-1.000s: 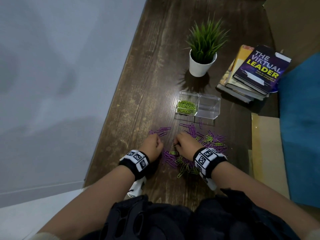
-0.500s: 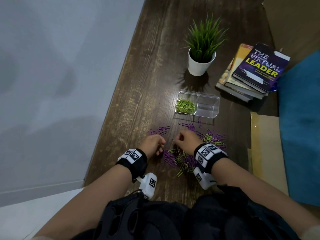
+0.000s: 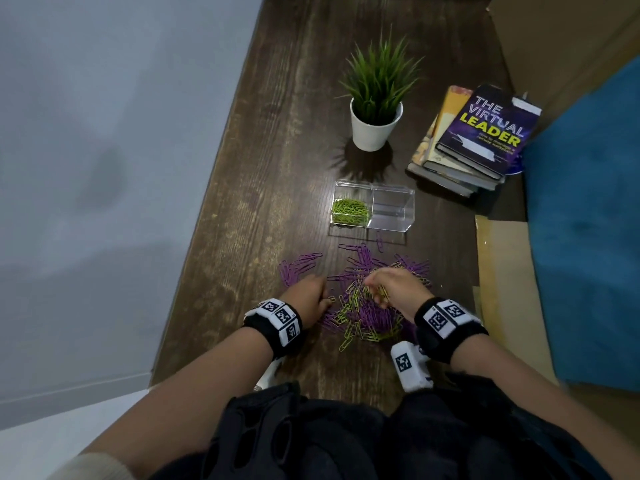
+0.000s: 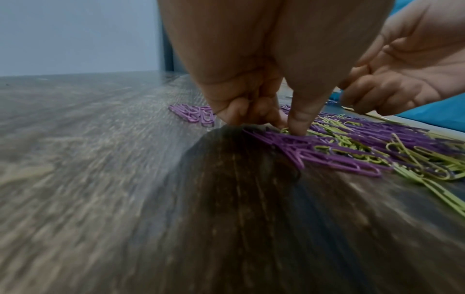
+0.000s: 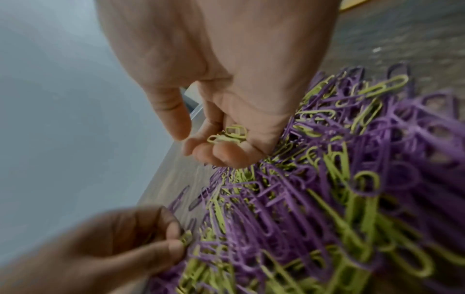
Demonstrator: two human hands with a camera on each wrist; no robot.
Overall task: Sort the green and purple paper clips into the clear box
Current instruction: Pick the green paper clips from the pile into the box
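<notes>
A mixed pile of green and purple paper clips point(image 3: 367, 317) lies on the dark wooden table point(image 3: 277, 188). Beyond it stands the clear box point(image 3: 393, 211), with green clips point(image 3: 349, 211) in its left compartment and nothing in the right one. My left hand point(image 3: 323, 299) is at the pile's left edge and pinches a green clip point(image 5: 186, 237) between thumb and finger. My right hand point(image 5: 198, 139) hovers just over the pile's far side. Its curled fingers hold a small bunch of green clips point(image 5: 230, 135).
A small heap of purple clips point(image 3: 298, 268) lies left of the pile. A potted plant point(image 3: 375, 123) and a stack of books point(image 3: 478, 140) stand behind the box. The table's left edge runs along a wall. Cardboard point(image 3: 502, 289) and a blue cushion point(image 3: 588, 220) sit on the right.
My right wrist has risen off the pile and the hand has shifted slightly right with green clips in it. My left wrist has come back down low at the pile's left edge.
</notes>
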